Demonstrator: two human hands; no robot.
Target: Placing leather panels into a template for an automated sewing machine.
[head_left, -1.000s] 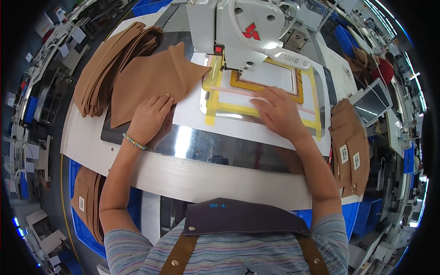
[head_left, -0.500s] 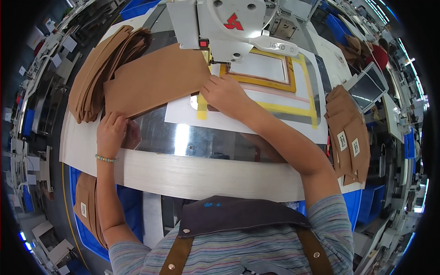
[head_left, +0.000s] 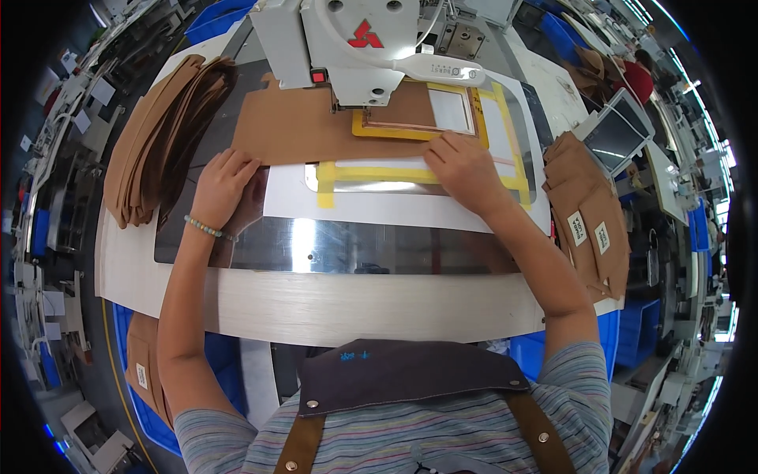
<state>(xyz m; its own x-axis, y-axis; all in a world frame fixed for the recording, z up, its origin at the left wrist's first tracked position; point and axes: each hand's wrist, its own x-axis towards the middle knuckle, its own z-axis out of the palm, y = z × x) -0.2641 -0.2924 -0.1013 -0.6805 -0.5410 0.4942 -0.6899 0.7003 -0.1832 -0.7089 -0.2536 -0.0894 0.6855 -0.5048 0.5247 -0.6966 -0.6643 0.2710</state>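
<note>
A flat brown fabric panel (head_left: 296, 130) lies under the head of a white sewing machine (head_left: 359, 51). Its right part passes beneath a yellow frame (head_left: 387, 134). My left hand (head_left: 227, 184) pinches the panel's near left corner. At the near right edge, my right hand (head_left: 466, 170) is closed with its fingertips on the fabric, beside the frame's near right corner. Below the panel, a white sheet with yellow tape (head_left: 355, 201) covers part of the shiny metal plate (head_left: 260, 249).
Folded brown fabric panels (head_left: 150, 142) are piled at the left. More brown pieces with white labels (head_left: 588, 213) lie on the right, near a tilted screen (head_left: 620, 130). A blue bin (head_left: 225, 367) with labelled pieces stands below the table's front edge (head_left: 363, 308).
Both hands have moved right, drawing the fabric panel away from the left pile. Its right end has slid under the yellow frame, and the panel now lies straighter.
</note>
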